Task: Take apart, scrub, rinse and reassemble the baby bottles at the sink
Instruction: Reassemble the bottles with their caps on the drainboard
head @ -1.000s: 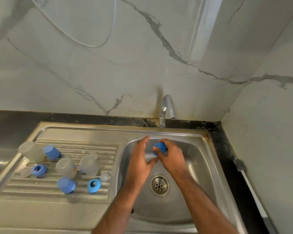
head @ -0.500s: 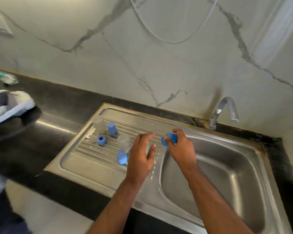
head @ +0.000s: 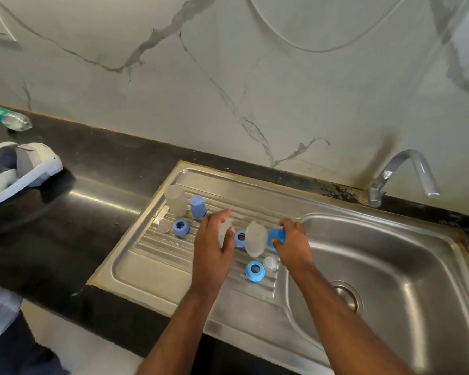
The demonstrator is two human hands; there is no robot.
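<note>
Three bottles [head: 176, 199], three rings [head: 181, 227], two caps [head: 198, 206]

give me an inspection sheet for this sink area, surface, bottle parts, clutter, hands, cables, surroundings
surface: steel drainboard beside the sink basin; black counter around both.
job's things: two frosted bottle bodies, blue cap, blue rings, clear small parts, all on the drainboard.
clutter: plastic water bottle lying down and a grey-white device on the counter.
hands: left hand over the drainboard, fingers loose, holds nothing clearly; right hand grips a blue cap.
cables: white cable looping on the wall.
surroundings: marble-look wall; tap, no water seen running.
</note>
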